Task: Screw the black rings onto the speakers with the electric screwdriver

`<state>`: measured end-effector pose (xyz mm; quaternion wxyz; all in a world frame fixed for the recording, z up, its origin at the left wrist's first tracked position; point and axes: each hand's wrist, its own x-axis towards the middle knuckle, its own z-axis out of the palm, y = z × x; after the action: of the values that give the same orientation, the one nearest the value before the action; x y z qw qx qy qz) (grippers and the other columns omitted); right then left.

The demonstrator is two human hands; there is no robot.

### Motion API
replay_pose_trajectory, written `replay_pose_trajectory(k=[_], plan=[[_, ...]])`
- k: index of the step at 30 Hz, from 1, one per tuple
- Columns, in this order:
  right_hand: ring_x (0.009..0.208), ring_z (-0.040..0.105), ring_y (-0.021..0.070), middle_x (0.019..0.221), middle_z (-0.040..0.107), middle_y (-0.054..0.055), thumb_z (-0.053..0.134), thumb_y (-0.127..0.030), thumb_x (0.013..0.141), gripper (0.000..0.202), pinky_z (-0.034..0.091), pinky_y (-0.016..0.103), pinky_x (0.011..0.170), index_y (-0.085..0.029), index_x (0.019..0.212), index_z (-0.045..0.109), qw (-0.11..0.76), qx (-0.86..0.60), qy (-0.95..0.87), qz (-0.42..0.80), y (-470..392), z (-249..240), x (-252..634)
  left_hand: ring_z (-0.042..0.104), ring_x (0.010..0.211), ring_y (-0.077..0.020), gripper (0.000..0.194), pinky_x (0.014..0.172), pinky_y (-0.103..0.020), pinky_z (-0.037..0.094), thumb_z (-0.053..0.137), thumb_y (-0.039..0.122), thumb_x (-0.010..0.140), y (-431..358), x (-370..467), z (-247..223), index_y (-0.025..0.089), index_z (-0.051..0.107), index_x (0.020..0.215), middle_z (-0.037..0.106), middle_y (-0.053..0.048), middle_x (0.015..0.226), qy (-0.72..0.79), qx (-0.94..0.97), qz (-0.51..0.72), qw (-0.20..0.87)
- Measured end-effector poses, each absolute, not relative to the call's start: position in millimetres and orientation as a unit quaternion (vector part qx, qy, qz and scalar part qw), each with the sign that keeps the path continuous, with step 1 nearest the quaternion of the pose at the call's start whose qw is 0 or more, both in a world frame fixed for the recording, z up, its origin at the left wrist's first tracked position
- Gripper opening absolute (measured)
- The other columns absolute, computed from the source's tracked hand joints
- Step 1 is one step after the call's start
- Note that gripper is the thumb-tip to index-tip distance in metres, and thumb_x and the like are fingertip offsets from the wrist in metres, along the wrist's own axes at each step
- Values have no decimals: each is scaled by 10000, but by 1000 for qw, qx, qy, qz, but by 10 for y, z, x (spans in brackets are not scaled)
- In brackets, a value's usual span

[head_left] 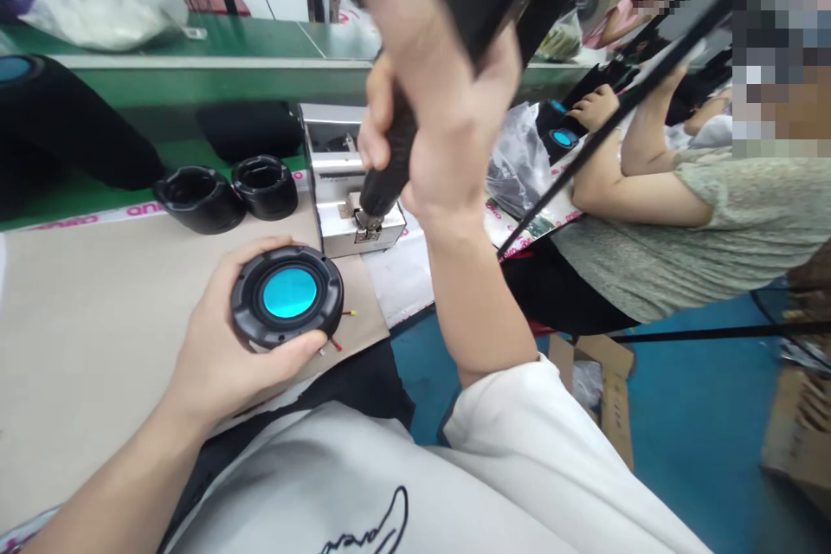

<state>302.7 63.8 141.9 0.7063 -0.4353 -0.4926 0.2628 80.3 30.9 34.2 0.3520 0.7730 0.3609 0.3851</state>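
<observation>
My left hand [224, 346] is wrapped round a black round speaker part [250, 299] with a bright blue disc in its middle, held low over the beige work surface. Short wires with small coloured ends stick out on its right side. Raised on the right, my right hand [447, 112] grips a black power screwdriver [396, 151], its tip pointing down. That tip is at the front of a silver metal box [325, 208], a screw dispenser by its look; whether it touches a screw is too small to tell.
Two black ring-shaped housings [198, 197] stand behind the speaker part. Black cylinders [97, 121] lie at the left and back. A clear plastic bag [519, 160] is right of the metal box. Another person in a grey-green top [707, 234] works at the right. Cardboard boxes [616, 407] are on the floor.
</observation>
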Motion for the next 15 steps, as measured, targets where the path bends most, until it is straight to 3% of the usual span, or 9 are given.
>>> replay_pose_trajectory(k=[2,5,12,15], plan=[[450,479,115,670,569,-76,943,-559,851,466,379,311,411,-262,869,584,739,-396,-475,266,597,1244,3119,726,1323,-372,713,1087,-500,637,894,448,770,303,807,337,268,629,1406,741,-97,1435,357,769,391,358],[443,462,135,613,511,-75,990,-595,781,582,355,332,413,-283,798,499,751,-393,-451,280,642,1066,3144,730,1316,-358,732,1075,-468,631,906,413,758,301,803,325,245,634,1417,748,-101,1432,358,770,394,352],[375,399,130,525,467,-92,956,-512,839,499,293,319,366,-252,795,533,743,-408,-420,323,596,1000,3073,760,1254,-318,737,1034,-403,626,925,414,727,320,832,337,226,655,1387,771,-83,1396,351,758,408,369],[390,432,119,553,506,-73,765,-343,989,263,314,299,360,-231,801,618,789,-319,-431,299,372,1229,3041,763,1244,-318,783,1024,-392,634,992,448,696,348,827,353,234,662,1372,768,-77,1393,346,751,397,399]])
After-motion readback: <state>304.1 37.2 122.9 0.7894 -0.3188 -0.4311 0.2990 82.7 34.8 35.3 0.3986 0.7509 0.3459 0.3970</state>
